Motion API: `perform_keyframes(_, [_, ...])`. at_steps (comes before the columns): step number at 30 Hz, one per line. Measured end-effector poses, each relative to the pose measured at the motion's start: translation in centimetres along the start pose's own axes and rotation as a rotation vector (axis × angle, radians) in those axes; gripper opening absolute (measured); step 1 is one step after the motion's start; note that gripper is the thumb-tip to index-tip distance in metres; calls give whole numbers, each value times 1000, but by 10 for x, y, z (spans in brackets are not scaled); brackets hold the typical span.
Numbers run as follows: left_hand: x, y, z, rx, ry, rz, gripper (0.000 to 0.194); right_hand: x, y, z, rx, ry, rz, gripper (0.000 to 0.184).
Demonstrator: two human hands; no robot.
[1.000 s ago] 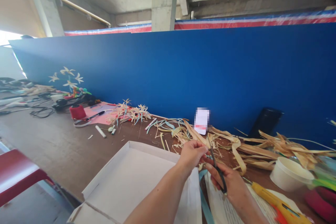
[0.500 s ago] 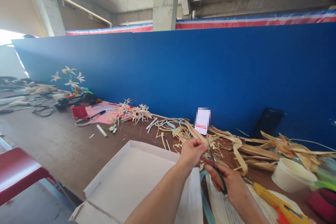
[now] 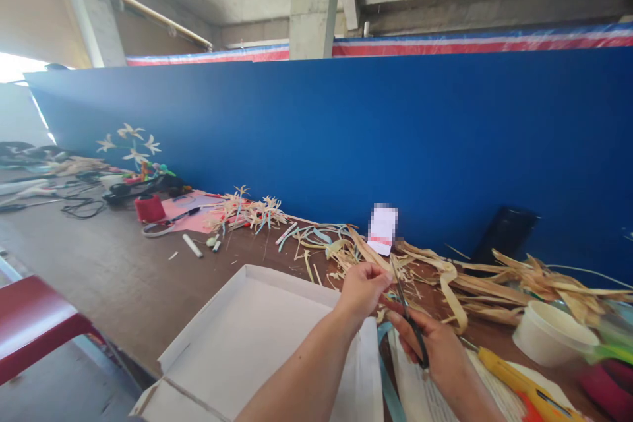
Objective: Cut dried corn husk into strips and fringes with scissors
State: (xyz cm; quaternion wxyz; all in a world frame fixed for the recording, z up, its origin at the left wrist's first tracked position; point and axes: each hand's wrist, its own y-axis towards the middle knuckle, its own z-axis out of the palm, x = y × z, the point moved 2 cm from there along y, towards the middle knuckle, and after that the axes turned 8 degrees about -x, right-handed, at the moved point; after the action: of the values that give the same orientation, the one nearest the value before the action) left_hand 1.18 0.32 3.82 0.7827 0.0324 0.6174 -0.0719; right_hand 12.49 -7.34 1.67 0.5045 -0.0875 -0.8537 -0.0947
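My left hand is closed in a pinch above the right edge of an open white cardboard box. What its fingertips hold is too small to make out. Black-handled scissors are in my right hand, blades pointing up and away beside the left fingertips. Whether the blades touch anything there, I cannot tell. Behind both hands lie dry, straw-coloured leaf strips and small cut scraps. A pale blue strip hangs down below the hands, next to printed paper.
A yellow glue gun and a white tub stand at the right. Small straw-coloured flowers, a white marker and a red spool lie further left. A blue partition backs the table; a red stool is at its near side.
Almost nothing differs. Both hands and the scissors keep nearly the same pose; the whole view has shifted very slightly.
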Motion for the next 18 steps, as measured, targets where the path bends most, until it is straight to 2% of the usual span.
perform_keyframes(5, [5,2,0,16,-56,-13,11,-2,0,0,7,0,-11,57])
perform_keyframes(10, [12,4,0,25,-100,-83,17,-3,0,0,15,-13,-15,55])
perform_keyframes(18, [8,2,1,20,-114,-63,16,1,0,0,3,-11,-18,52])
